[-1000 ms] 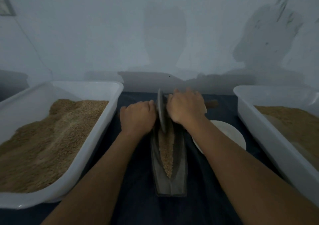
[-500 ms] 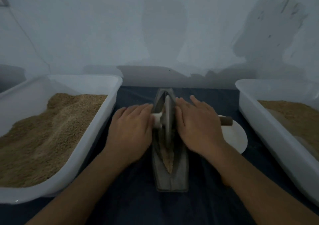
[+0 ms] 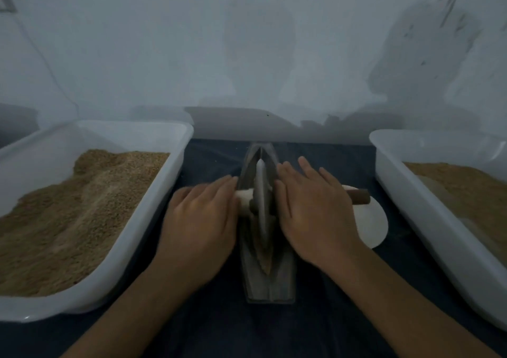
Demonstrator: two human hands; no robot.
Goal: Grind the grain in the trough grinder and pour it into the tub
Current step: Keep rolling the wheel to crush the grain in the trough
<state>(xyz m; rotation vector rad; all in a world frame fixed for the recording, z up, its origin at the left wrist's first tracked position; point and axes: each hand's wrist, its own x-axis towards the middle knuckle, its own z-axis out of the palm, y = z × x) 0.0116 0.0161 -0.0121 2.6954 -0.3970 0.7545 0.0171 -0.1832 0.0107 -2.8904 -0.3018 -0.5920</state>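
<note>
A dark boat-shaped trough grinder (image 3: 270,281) lies on the dark cloth in the middle, pointing away from me. A grey disc wheel (image 3: 262,204) stands upright in its groove on a wooden axle (image 3: 359,196) that sticks out on both sides. My left hand (image 3: 201,228) presses flat on the axle's left side, fingers straight. My right hand (image 3: 315,209) presses flat on the right side, fingers spread. Some grain (image 3: 265,264) shows in the groove near the wheel's near edge. A white tub (image 3: 411,193) at the right holds finer brown meal.
A white tub (image 3: 153,209) at the left is heaped with coarse brown grain. A round white plate (image 3: 371,226) lies on the cloth just right of the grinder, partly under my right hand. A pale wall rises close behind.
Both hands rolled the wheel from the trough's far end back toward me, and my fingers went from curled over the axle to flat on it.
</note>
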